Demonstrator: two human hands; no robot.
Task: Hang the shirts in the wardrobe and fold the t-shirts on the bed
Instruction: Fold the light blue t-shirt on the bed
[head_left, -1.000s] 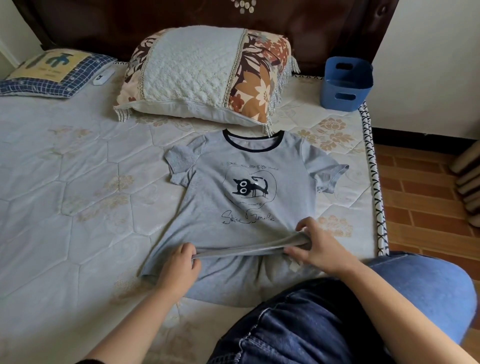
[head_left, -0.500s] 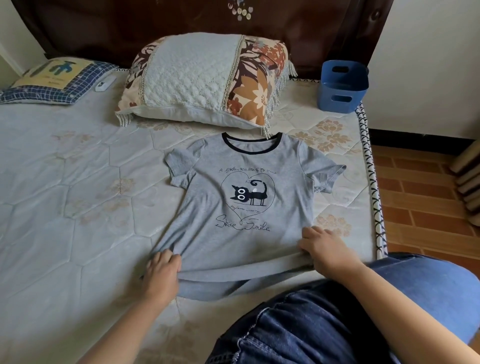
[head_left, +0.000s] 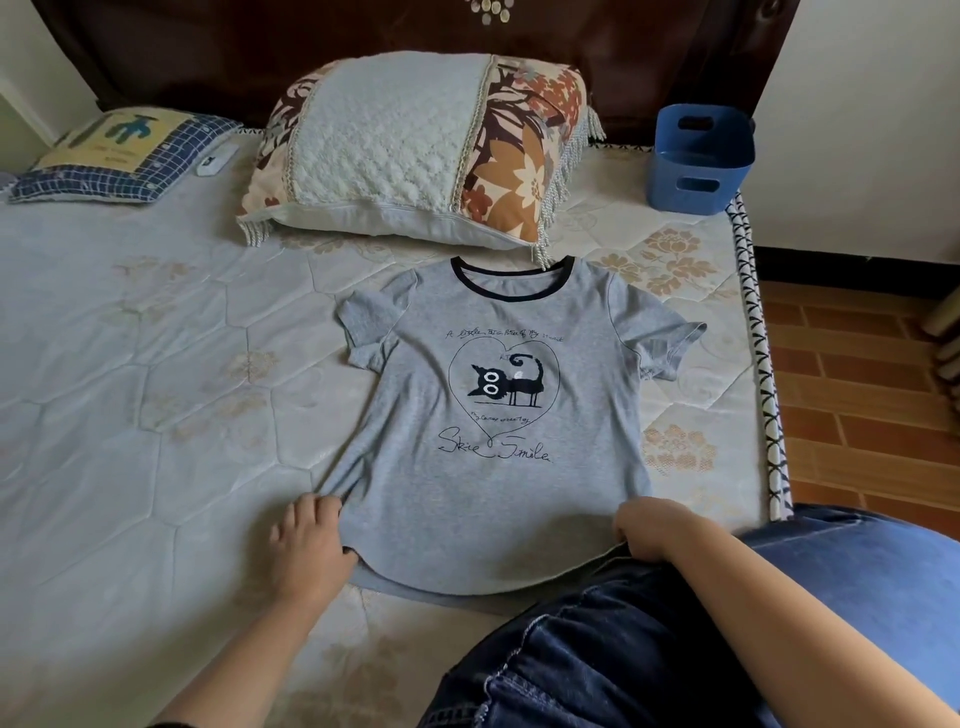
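T-shirt (head_left: 488, 467) lies face up on the bed (head_left: 156, 415), collar toward 12 o'clock, hem toward 6. A second ago the hem was bunched between our hands; now it is drawn flat and the whole cat print shows (so, we judge, folding can begin). Our left hand (head_left: 311, 545) pinches the hem corner at 7 o'clock, and our right hand (head_left: 644, 530) curls round the corner at 5. We count one t-shirt, two pillows, namely a fringed pillow (head_left: 395, 150) at 12 and a checked pillow (head_left: 114, 156) at 10, and one blue basket (head_left: 698, 161) at 1.
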